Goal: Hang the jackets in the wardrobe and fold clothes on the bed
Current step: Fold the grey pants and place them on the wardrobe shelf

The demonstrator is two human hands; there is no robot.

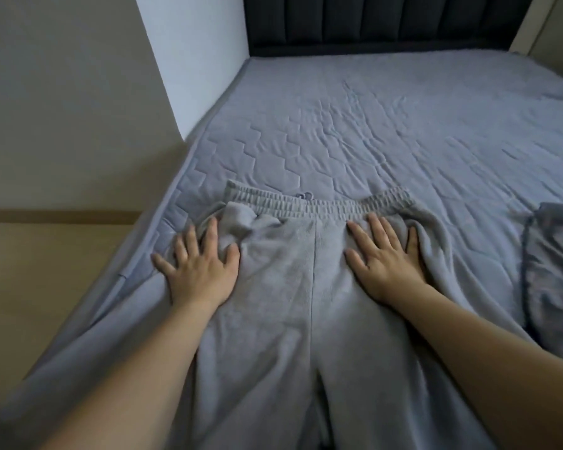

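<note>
— What did you see from where you stood?

— The bed (pixel 403 131) filled most of the room, under a grey quilted cover with a stitched honeycomb pattern, wrinkled in the middle. A dark padded headboard (pixel 371 24) stood at its far end, and a pale wall (pixel 62 108) ran along the left side.

— And the clothes?

— A pair of light grey sweatpants (pixel 306 303) lay flat on the near part of the bed, elastic waistband pointing toward the headboard, legs running back toward the person. The fabric was bunched at the left hip. Off to the right, apart from the pants, sat a darker grey garment (pixel 553 271), crumpled; I couldn't tell what kind.

— What were the hands doing?

— Both lay palm-down on the pants just below the waistband. The left hand (pixel 199 267) had its fingers spread wide, pressing on the bunched fold near the left edge. The right hand (pixel 384 254) was flat too, fingers straight and slightly fanned, on the right hip. Neither gripped anything.
</note>
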